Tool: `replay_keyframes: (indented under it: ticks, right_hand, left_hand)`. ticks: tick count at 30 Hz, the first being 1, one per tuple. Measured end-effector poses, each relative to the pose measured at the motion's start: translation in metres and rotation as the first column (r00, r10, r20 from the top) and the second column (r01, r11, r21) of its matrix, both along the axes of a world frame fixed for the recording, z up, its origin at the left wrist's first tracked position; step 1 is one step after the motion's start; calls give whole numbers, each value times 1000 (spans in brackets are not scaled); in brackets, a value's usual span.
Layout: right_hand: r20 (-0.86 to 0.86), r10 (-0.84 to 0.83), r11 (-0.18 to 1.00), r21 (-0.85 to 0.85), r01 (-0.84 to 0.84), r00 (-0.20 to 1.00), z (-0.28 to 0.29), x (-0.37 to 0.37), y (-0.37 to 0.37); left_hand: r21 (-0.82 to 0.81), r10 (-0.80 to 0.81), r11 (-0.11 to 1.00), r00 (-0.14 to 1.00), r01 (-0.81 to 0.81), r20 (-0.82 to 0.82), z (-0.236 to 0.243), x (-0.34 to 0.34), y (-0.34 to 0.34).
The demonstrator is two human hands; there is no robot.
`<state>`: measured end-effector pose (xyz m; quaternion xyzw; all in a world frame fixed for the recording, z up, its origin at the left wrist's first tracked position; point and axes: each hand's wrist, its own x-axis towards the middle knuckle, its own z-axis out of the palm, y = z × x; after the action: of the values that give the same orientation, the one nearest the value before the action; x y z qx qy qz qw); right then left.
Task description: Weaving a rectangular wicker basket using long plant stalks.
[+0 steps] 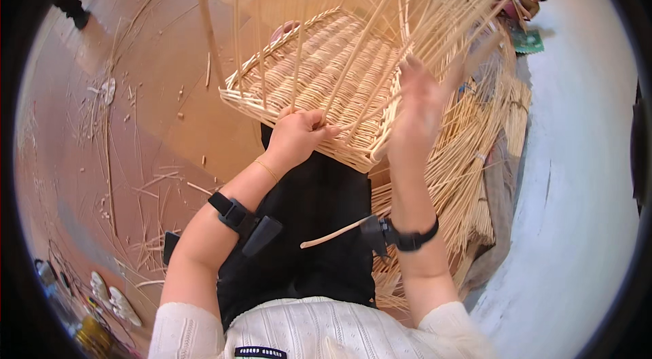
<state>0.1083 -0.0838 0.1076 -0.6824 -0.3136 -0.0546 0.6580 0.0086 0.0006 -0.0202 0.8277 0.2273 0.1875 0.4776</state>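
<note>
A half-woven wicker basket [339,63] rests on my lap, its flat woven base tilted away from me. Long upright canes rise from its edges. My left hand [297,136] is closed on its near edge, thumb and fingers pinching a pale wicker strand where it meets the low woven border. At the basket's right side my right hand [418,104] is raised beside the uprights and smeared by motion. Whether its fingers hold a cane cannot be made out. A loose cane piece [333,234] sticks out by my right wrist strap.
Bundles of cut canes [448,175] lie to the right along a pale wall [570,175]. Cane scraps [109,148] litter the brown floor at left. Far left stand another person's legs [75,6]; a seated person [530,2] is far right. White shoes [122,304] lie lower left.
</note>
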Motion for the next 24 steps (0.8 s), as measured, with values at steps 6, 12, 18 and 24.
replay_keyframes:
  ticks: [6,12,18,24]
  right_hand:
    - [-166,263,951,209,-227,950,-64,-4,-88]
    - [-272,53,960,280,27,961,-132,-37,-133]
    - [-392,72,938,338,71,917,-127,-27,-129]
    - [-202,244,961,185,-207,949,-107,-77,-118]
  left_hand:
    - [-47,-66,997,993,62,-101,-7,-7,1]
    - [115,-71,991,997,67,30,-14,-6,-4]
    - [-110,-91,991,993,82,-78,-8,0,-5]
    - [58,89,994,996,-87,-27,-16,14,-13]
